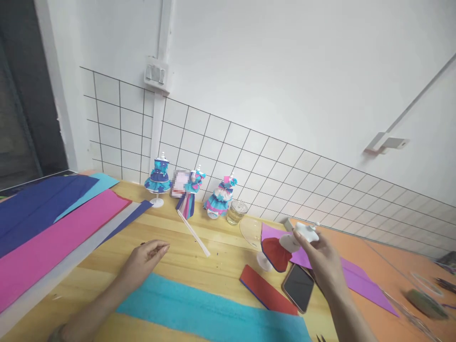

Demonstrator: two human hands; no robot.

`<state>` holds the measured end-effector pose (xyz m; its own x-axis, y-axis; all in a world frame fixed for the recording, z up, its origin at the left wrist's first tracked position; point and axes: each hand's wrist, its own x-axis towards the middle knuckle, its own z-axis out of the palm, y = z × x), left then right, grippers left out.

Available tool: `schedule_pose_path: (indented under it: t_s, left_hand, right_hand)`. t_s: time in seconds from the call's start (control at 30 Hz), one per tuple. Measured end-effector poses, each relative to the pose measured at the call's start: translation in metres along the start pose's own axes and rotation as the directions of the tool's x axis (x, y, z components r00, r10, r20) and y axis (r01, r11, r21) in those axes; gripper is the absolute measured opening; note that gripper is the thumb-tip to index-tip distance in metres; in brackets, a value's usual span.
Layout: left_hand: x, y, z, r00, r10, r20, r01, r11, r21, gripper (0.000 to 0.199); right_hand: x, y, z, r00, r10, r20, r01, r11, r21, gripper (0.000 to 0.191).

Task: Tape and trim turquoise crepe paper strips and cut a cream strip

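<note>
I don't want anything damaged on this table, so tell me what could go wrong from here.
The right hand holds the small mannequin tilted, near its top; if the grip slips, it might fall onto the phone lying close by, and the red skirt could get rumpled.

The clear glass stands right beside the ruffled dress on the table, so a knock could perhaps tip it against the fabric.

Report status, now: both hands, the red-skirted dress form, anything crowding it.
Right hand gripping small dress form, tilted, red skirt on. Left hand near turquoise strip, nothing visible in it. Phone and red strip lying close by.
</note>
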<state>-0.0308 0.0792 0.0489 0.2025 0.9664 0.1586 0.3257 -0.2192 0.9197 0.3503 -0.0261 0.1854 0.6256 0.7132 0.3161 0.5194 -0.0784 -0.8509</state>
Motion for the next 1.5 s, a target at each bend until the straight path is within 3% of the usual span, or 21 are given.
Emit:
schedule_pose_path:
  t_s: [0.13, 0.3, 0.5, 0.77, 1.1, 1.2, 1.33, 1.5]
  left_hand:
    - [-0.003, -0.015, 0.002, 0.997, -0.038, -0.065, 0.032, 0.995, -0.093, 0.037]
    - [-0.003, -0.026, -0.003, 0.983, -0.068, -0.171, 0.044, 0.989, -0.139, 0.039]
    - [0.001, -0.033, -0.012, 0.949, -0.073, -0.306, 0.009, 0.979, -0.205, 0.050]
    - [0.006, -0.045, -0.016, 0.928, -0.064, -0.366, -0.009, 0.981, -0.194, 0.051]
    - [0.006, -0.054, -0.018, 0.951, -0.066, -0.304, 0.060, 0.998, -0.031, 0.047]
    - [0.007, -0.055, -0.026, 0.964, -0.081, -0.254, 0.105, 0.991, 0.080, 0.045]
    - [0.001, -0.050, -0.038, 0.983, -0.111, -0.144, 0.144, 0.960, 0.240, 0.043]
    - [-0.005, -0.046, -0.038, 0.990, -0.137, 0.009, 0.127, 0.939, 0.319, 0.050]
  right_hand:
    - [-0.011, -0.038, 0.024, 0.995, -0.085, 0.057, 0.071, 0.974, 0.213, 0.046]
    - [-0.031, -0.068, 0.098, 0.934, -0.213, 0.287, 0.060, 0.885, 0.462, 0.039]
    - [-0.049, -0.089, 0.182, 0.848, -0.325, 0.419, 0.049, 0.835, 0.548, 0.038]
    - [-0.050, -0.092, 0.238, 0.798, -0.365, 0.479, 0.027, 0.816, 0.577, 0.046]
    - [-0.060, -0.089, 0.243, 0.807, -0.357, 0.469, 0.014, 0.807, 0.590, 0.061]
    - [-0.061, -0.089, 0.236, 0.837, -0.338, 0.430, 0.027, 0.811, 0.585, 0.072]
    - [-0.060, -0.072, 0.206, 0.902, -0.271, 0.335, 0.043, 0.831, 0.555, 0.079]
    - [-0.074, -0.009, 0.145, 0.955, -0.113, 0.275, -0.012, 0.909, 0.416, 0.071]
